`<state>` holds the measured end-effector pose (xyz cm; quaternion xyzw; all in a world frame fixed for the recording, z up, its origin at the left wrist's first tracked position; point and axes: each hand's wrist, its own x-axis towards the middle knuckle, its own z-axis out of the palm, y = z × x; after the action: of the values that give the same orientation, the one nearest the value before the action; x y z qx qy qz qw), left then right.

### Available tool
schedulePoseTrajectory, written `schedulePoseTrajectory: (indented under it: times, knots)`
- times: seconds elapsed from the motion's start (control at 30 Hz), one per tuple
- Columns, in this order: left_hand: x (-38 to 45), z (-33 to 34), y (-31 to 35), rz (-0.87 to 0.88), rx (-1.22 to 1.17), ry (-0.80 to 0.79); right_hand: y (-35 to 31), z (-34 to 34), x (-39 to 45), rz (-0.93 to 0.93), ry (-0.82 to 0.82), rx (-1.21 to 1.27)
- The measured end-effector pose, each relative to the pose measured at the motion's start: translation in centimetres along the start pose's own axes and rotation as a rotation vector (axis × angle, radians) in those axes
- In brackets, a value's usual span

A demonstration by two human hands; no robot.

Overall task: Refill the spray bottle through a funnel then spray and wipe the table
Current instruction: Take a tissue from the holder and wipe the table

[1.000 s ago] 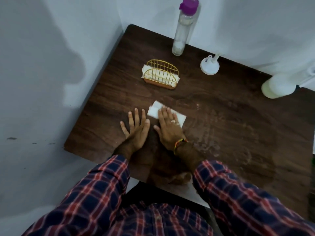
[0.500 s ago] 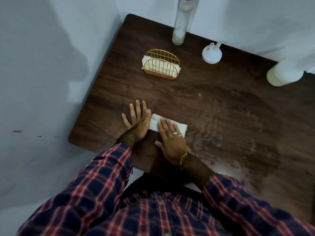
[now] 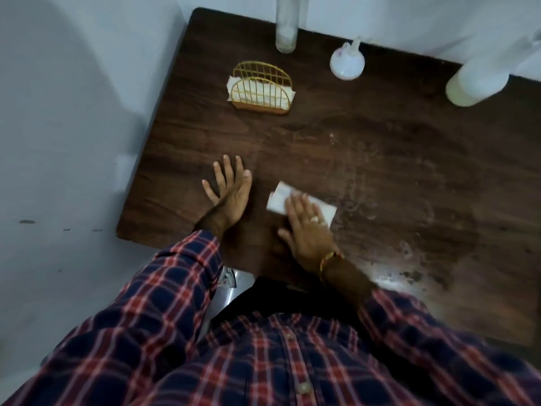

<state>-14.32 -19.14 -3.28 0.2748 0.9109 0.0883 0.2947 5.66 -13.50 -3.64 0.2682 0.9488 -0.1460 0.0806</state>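
Observation:
A folded white tissue (image 3: 279, 198) lies on the dark wooden table (image 3: 380, 148) near its front edge. My right hand (image 3: 306, 230) presses flat on the tissue, fingers spread over it. To its left, my left hand (image 3: 229, 191) rests flat on the bare wood, fingers apart, holding nothing. A clear bottle (image 3: 286, 27) stands at the back edge, its top cut off by the frame. A white funnel (image 3: 347, 63) lies on the table beside it. At the back right stands a white bottle (image 3: 480, 83). Wet streaks and droplets cover the wood right of the tissue.
A gold wire napkin holder (image 3: 260, 89) with white tissues stands at the back left. Pale walls enclose the table at the back and left. A metal chair or stand part (image 3: 225, 291) shows below the front edge.
My right hand has slid the tissue to the right, away from my left hand, which has stayed in place. The camera has tilted down, cutting off the bottle tops.

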Motion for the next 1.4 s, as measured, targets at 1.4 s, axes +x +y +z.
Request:
schedulePoseTrajectory:
  times: [1.4]
  knots:
    - [-0.6,2.2,6.9,-0.043,0.174,-0.194,4.6,-3.3,6.1,0.14,-0.109,0.026]
